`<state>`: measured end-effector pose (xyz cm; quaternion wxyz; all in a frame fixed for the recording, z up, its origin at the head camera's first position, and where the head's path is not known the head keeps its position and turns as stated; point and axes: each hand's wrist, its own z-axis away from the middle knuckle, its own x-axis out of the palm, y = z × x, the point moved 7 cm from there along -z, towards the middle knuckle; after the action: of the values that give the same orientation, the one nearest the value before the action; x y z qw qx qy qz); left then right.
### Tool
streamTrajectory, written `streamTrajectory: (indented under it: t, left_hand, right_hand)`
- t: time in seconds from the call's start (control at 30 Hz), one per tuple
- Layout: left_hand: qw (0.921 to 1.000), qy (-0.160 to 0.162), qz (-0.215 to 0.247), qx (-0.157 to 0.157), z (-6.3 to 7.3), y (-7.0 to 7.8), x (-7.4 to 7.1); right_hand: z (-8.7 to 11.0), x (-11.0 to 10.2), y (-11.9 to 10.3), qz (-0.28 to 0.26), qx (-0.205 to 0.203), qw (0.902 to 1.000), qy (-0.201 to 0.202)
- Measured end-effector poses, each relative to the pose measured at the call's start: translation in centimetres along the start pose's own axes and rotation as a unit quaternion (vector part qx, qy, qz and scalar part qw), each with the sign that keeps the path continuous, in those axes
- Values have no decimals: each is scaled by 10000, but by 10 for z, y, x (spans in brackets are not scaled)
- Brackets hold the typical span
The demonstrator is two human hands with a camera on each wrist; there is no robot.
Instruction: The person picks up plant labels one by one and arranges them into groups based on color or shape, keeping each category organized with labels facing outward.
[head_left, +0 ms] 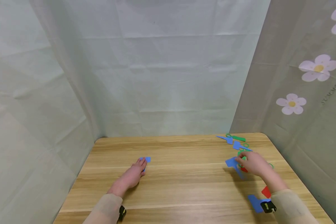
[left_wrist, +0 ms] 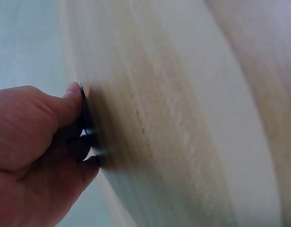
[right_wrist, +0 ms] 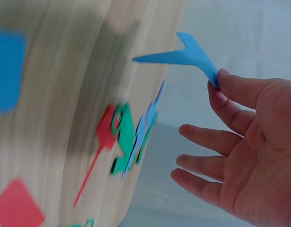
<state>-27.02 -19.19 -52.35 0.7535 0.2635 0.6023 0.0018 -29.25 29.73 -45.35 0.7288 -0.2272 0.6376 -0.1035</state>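
Observation:
My left hand [head_left: 135, 175] lies over a blue plant tag [head_left: 148, 159] on the table's left half, its fingers partly covering it. The left wrist view shows the thumb and fingertips right at the tabletop, with a thin dark edge [left_wrist: 84, 111] by the thumb. My right hand [head_left: 253, 162] pinches a T-shaped blue plant tag [right_wrist: 195, 54] by one end between thumb and index finger. That tag hangs above the table, its pointed stem away from the fingers; the other fingers [right_wrist: 197, 184] are spread.
Below the right hand lie a red tag [right_wrist: 106, 127] and green tags with rings [right_wrist: 126, 132]. Two blue tags [head_left: 238, 145] and a green one [head_left: 239, 138] lie at the back right. Another blue tag [head_left: 253, 202] and a red tag [head_left: 266, 192] lie near the right forearm. Cloth walls [head_left: 168, 77] enclose the table [head_left: 184, 186].

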Motion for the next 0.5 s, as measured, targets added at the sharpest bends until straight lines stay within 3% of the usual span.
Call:
streamTrajectory:
  t: [0.27,0.5]
  left_hand:
    - [9986,28,303,425,6,-5,7]
    - [9982,119,309,493,2,-17,18]
  right_hand:
    - [-14,20,-29,-548,-293,9981,54]
    - [-32,40,-56,-932,-302,9952,40]
